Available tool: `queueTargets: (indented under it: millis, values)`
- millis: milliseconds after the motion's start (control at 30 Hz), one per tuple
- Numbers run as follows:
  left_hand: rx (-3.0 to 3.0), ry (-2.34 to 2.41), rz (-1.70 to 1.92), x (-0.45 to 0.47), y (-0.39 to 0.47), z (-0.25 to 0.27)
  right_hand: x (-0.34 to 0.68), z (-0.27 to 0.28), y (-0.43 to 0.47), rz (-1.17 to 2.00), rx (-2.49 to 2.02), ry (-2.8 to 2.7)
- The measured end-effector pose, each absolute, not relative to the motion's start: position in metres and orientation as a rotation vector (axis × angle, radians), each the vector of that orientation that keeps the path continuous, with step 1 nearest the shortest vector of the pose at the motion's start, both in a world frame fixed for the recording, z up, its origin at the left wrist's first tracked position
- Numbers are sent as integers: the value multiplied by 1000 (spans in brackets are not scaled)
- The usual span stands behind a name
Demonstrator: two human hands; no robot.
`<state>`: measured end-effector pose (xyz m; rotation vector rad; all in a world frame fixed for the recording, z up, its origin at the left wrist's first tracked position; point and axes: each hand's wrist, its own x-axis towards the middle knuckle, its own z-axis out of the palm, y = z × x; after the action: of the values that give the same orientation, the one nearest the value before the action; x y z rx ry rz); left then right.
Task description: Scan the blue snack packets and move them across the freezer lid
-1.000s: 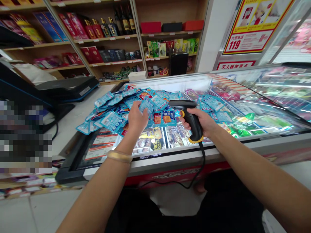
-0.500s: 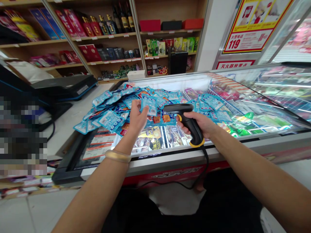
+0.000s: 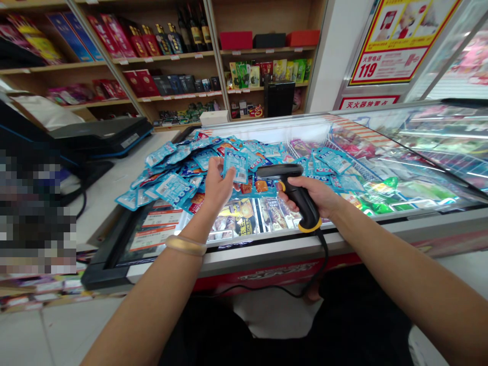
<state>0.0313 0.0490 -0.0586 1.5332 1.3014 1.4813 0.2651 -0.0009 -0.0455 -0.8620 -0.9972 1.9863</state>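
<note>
Pinched in my left hand (image 3: 218, 187) is a small blue snack packet (image 3: 236, 163), its barcode side facing up toward me. My right hand (image 3: 318, 195) is wrapped round the grip of a black and yellow barcode scanner (image 3: 301, 198). The scanner's head points left at the packet, with a short gap between them. Behind and left of my left hand lies a heap of similar blue packets (image 3: 173, 188) on the freezer's glass top. A smaller group of blue packets (image 3: 333, 160) lies beyond my right hand.
The chest freezer (image 3: 267, 249) holds packaged food under its glass. From the scanner a black cable (image 3: 325, 249) hangs over the front edge. A counter (image 3: 102, 198) with a dark flat device (image 3: 102, 134) stands at left. Stocked shelves (image 3: 171, 56) line the back.
The packet in my left hand has tilted up slightly and shifted a little to the right. My right hand and the scanner have hardly moved.
</note>
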Motion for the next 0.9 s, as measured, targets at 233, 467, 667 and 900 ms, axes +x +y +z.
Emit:
queueTargets:
  millis: [233, 467, 667, 900]
  values:
    - [1521, 1257, 1491, 32, 48, -56, 266, -49, 0, 1974, -849, -1042]
    - [1425, 1247, 1506, 38, 48, -53, 267, -45, 1, 1968, -826, -967]
    - [1531, 1184, 1401, 92, 54, -34, 310, -32, 3, 1753, -726, -873]
    - [1927, 1303, 1002, 188, 56, -38, 380, -34, -5, 1572, -790, -757]
